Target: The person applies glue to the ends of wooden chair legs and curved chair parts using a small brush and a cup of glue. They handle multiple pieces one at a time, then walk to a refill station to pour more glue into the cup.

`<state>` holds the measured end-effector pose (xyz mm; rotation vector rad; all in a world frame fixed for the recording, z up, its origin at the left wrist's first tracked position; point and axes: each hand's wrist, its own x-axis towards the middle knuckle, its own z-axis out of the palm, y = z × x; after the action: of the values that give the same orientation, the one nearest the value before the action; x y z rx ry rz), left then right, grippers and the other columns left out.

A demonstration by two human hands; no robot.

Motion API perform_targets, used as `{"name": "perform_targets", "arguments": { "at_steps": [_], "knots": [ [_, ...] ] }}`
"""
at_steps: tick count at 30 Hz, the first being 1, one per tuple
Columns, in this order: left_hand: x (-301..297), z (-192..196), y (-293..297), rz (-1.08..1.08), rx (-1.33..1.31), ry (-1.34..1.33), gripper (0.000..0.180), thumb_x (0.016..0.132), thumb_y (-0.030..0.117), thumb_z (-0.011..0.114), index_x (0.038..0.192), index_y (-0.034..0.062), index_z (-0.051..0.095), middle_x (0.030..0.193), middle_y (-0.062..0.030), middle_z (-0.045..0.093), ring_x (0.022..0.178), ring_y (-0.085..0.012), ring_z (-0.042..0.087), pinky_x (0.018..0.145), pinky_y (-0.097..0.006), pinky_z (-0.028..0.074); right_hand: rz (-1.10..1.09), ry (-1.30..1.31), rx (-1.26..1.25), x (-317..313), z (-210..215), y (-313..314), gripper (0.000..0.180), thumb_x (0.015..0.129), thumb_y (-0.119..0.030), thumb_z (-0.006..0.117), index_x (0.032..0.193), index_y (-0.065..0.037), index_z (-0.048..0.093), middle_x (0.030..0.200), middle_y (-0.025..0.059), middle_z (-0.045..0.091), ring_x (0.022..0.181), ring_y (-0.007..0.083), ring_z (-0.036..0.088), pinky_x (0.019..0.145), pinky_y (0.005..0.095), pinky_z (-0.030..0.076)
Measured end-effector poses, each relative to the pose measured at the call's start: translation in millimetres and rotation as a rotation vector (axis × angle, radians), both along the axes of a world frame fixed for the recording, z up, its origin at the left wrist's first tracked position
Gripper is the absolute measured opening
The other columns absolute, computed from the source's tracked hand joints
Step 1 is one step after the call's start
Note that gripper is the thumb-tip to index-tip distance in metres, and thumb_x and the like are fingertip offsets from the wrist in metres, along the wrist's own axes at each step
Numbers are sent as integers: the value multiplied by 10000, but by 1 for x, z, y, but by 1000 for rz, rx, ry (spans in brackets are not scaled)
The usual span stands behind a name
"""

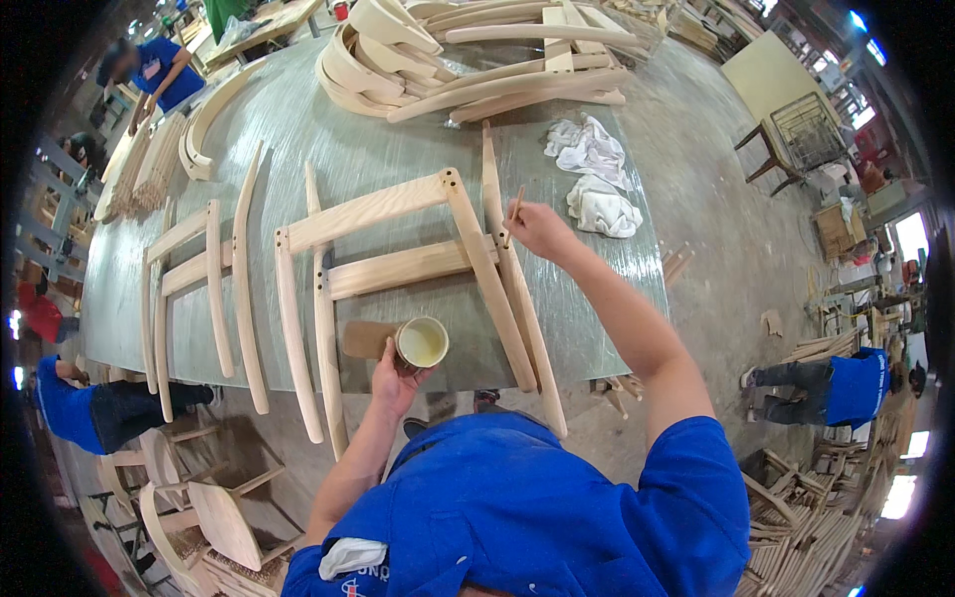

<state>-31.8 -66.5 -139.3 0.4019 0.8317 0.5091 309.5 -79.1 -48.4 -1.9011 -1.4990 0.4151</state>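
Note:
My left hand (pixel 396 383) is closed around a round tub (pixel 423 344) of pale yellowish liquid, held at the table's near edge. A thin wooden stick (pixel 517 201) is pinched in my right hand (pixel 542 235). Its lower end is at the small dark holes in the long leg of a pale wooden chair frame (pixel 368 211); whether it touches the wood I cannot tell. Legs and rails make up this frame, which lies in front of me with dark holes at its corners. To its left lies a similar frame (pixel 242 269). Beside the tub shows a flat brown piece (pixel 366 340).
Film covers the table (pixel 642 269). Curved wooden parts (pixel 477 99) are heaped at its far side, with white rags (pixel 602 207) at right. A person (pixel 164 75) works at the far left; another person (pixel 851 388) stands right. Chair parts (pixel 224 522) stand at lower left.

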Motion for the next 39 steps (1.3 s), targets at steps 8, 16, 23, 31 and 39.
{"name": "perform_targets", "arguments": {
  "at_steps": [8, 16, 23, 31, 39],
  "knots": [
    [6, 5, 1, -11, 9, -31, 468, 971, 414, 336, 1277, 68, 421, 1223, -131, 524, 1067, -292, 564, 862, -446, 523, 5, -81, 36, 3, -8, 3, 202, 831, -194, 560, 810, -1, 506, 682, 203, 546, 661, 383, 551, 599, 419, 423],
    [-3, 1, 0, 4, 3, -6, 471, 971, 415, 335, 1269, 61, 423, 1222, -136, 523, 1071, -284, 563, 859, -452, 524, -362, 749, 178, 46, -29, -20, 177, 869, -166, 569, 775, -31, 504, 704, 92, 601, 585, 161, 593, 546, 306, 503],
    [7, 13, 1, -45, 10, 28, 425, 965, 405, 372, 1254, 104, 453, 1195, -94, 550, 1061, -253, 564, 863, -464, 501, -509, 1319, 298, 48, -90, -59, 146, 864, -140, 576, 807, -52, 475, 704, 92, 588, 586, 161, 577, 554, 320, 520],
    [16, 14, 0, -110, 25, 41, 421, 972, 417, 342, 1265, 135, 450, 1242, -73, 531, 1119, -255, 535, 906, -470, 468, -504, 1317, 285, 36, -90, -66, 126, 874, -133, 569, 813, -67, 480, 700, 83, 587, 587, 161, 580, 570, 327, 530],
    [12, 18, -5, -101, -9, 48, 398, 961, 400, 391, 1236, 127, 478, 1186, -64, 563, 1070, -243, 560, 871, -471, 491, -466, 1306, 279, 38, -86, -68, 154, 872, -139, 581, 775, -79, 478, 684, 75, 589, 572, 161, 578, 546, 313, 521]
  ]
}}
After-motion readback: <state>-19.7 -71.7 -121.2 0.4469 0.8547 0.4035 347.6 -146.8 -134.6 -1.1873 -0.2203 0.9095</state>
